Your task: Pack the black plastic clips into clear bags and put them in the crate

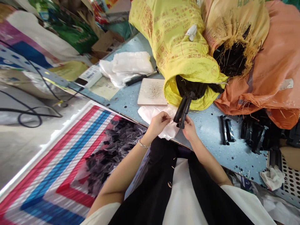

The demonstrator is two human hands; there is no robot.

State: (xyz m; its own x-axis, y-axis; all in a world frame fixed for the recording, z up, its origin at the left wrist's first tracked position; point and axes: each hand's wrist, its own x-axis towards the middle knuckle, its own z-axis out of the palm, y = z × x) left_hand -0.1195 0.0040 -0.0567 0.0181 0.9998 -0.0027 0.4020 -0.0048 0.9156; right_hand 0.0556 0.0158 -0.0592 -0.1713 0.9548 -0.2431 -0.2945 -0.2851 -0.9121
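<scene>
My right hand (189, 128) is closed round the lower end of a long black plastic part (184, 108), which points up towards the mouth of a yellow woven sack (178, 47). My left hand (159, 122) pinches a white plastic bag (154, 114) lying on the blue speckled table (206, 131) at its near edge. A bracelet sits on my left wrist. The two hands are close together, just in front of my body.
Two black parts (227, 129) lie to the right, with a pile of more black parts (260, 132) beyond. An orange sack (269, 72), a beige tile (152, 91), crumpled white plastic (128, 67) and a black-handled tool (138, 78) are on the table. A striped bag holding black parts (110, 150) stands at the left.
</scene>
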